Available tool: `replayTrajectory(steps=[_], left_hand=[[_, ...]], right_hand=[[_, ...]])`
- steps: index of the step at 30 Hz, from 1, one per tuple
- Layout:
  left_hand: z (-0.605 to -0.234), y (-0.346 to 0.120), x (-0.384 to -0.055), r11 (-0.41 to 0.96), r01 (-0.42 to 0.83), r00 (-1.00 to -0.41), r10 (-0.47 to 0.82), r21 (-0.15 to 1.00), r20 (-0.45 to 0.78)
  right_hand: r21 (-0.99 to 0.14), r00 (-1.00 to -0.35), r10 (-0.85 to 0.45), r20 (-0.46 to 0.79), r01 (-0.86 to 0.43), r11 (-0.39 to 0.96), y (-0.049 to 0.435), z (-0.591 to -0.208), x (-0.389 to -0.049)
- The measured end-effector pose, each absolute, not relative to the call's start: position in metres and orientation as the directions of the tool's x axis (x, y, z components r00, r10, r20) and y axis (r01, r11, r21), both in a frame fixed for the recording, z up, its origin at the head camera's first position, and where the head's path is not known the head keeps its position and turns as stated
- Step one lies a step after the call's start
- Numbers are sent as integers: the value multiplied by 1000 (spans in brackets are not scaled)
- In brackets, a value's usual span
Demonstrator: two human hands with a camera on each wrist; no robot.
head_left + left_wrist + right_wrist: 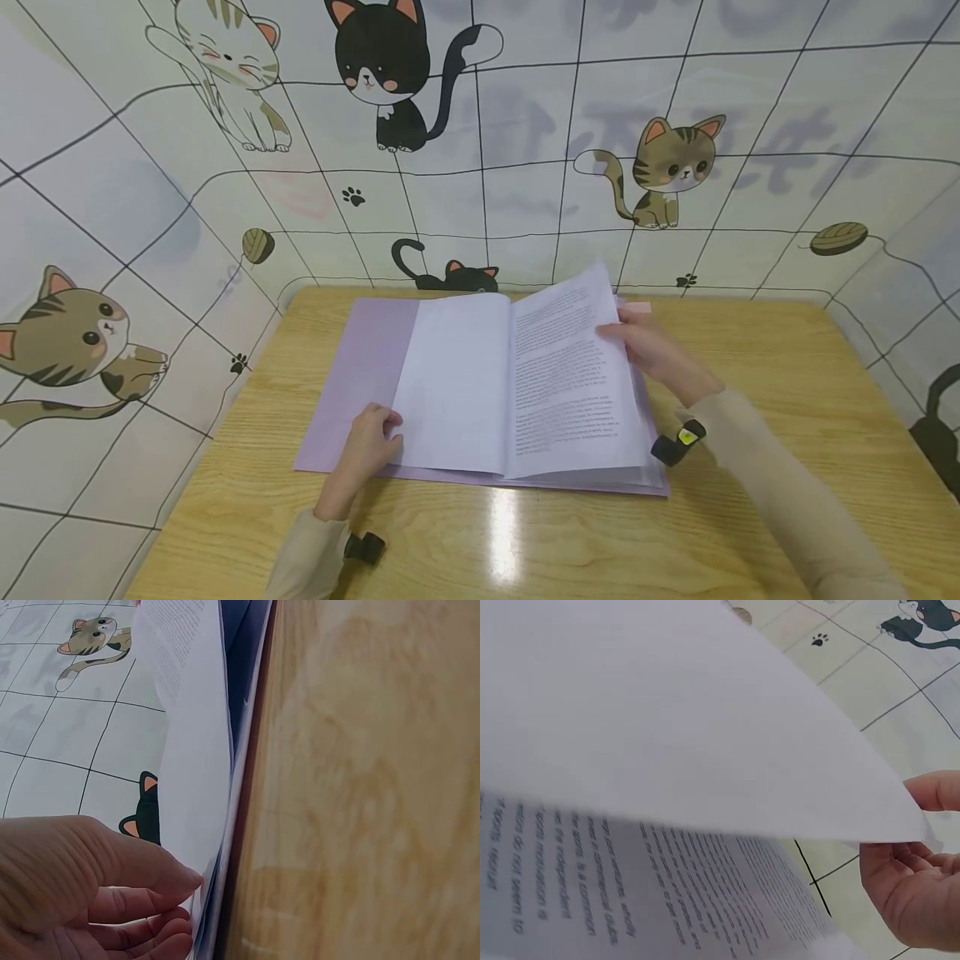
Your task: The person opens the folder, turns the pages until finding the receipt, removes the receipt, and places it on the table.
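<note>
A lilac folder lies spread on the table. On its left side is a blank white page; on the right, a printed page is raised at its outer upper edge. My right hand pinches that edge between thumb and fingers. The right wrist view shows the blank back of the lifted page above another printed page. My left hand rests at the lower left edge of the blank page, fingers loosely bent. In the left wrist view the left thumb touches the page edge.
The folder lies on a wooden table. Behind it stands a wall covering with cat drawings and grid lines. A small pink tab sticks out past the folder's upper right. A dark object stands at the far right edge.
</note>
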State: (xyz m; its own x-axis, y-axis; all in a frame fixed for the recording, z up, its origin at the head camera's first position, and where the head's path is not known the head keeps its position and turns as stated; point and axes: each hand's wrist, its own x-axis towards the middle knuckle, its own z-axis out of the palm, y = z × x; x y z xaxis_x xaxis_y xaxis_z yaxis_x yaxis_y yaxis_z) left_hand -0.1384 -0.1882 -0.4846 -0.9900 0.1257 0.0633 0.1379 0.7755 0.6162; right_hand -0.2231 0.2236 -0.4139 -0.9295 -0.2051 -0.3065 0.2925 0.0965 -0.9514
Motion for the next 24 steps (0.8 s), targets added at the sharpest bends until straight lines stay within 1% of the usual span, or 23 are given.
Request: replayTrajectory(steps=[4,11,24], left_hand=[[-484,-188,-139,772,138,-990,123,620,67],[-484,-188,-138,770,142,-990,126,623,69],[-486,-188,-139,776,139,-990,114,615,80]], right_hand=[[-950,-925,-220,-311,299,87,219,-413,-217],[-951,-904,-304,-300,310,17,209,-413,-206],[-944,-891,-354,-284,325,-62,180,-403,-200]])
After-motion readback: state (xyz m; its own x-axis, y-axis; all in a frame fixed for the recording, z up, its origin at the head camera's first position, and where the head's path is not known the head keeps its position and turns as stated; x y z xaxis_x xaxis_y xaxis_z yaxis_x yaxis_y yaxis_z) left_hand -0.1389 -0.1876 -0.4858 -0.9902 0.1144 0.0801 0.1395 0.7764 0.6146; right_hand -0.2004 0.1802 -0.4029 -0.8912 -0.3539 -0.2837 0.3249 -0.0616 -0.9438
